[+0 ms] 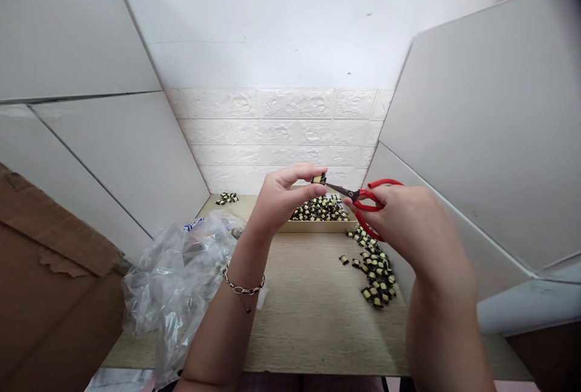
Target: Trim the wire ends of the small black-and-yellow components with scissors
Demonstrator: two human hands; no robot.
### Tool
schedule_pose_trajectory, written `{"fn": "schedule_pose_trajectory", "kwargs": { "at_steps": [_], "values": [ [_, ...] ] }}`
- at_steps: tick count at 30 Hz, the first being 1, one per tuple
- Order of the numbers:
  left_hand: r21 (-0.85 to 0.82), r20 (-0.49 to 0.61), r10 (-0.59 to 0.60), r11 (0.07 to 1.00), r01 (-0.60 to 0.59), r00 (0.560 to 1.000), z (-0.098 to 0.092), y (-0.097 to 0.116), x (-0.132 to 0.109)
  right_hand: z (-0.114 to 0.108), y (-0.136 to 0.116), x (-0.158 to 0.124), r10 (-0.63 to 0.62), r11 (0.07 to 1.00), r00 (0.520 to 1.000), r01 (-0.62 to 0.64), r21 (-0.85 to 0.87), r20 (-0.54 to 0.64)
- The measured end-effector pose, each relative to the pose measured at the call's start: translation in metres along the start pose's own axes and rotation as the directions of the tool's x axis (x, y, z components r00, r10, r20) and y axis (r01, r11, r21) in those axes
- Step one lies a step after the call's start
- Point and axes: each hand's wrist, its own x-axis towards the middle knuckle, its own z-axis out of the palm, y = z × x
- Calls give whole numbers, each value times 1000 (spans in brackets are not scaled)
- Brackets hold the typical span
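My left hand [280,195] pinches a small yellow-and-black part [318,179] between thumb and fingertips, raised above the table. My right hand [402,213] grips red-handled scissors [365,197], whose dark blades point left and touch the part. A bracelet [242,288] circles my left wrist. Below the hands, a shallow tray [318,225] holds several of the same parts.
A loose pile of parts [374,271] lies on the wooden table [313,313] at the right, and a few more [227,198] at the back left. A crumpled clear plastic bag [175,283] sits at the left. White panels wall in both sides; cardboard [40,259] stands far left.
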Motion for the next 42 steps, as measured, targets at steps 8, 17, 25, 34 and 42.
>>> {"fn": "schedule_pose_trajectory", "kwargs": {
  "at_steps": [8,17,25,34,42],
  "values": [
    [182,-1,93,979,-92,996,-1,5,-1,5,0,1,9,1000,1000,-9,-28,0],
    [258,-37,113,961,-100,993,0,3,1,11,-1,4,1,1000,1000,0,-24,31],
    [-27,-106,-89,996,87,990,3,-13,4,8,-3,2,19,996,999,-15,-82,40],
    [-327,27,-143,934,144,989,5,-14,4,6,3,6,252,959,967,-254,125,30],
    [-403,356,-248,829,387,901,31,-33,1,35,-10,14,16,928,982,-85,362,189]
  ]
}}
